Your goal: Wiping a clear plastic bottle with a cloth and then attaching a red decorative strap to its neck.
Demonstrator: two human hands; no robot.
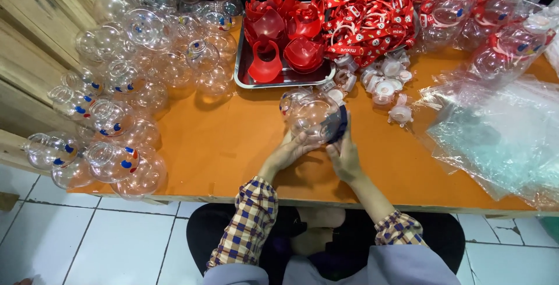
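Holding the clear round bottle (312, 117) over the orange worktop (233, 145), left hand (289, 151) cupped under it, right hand (345, 156) closed fingers pressing a dark blue piece (339, 123) onto its side; next probably seating that piece squarely.

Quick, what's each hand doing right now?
Left hand: closed around the clear round bottle.
Right hand: gripping the same bottle, at its dark blue part.
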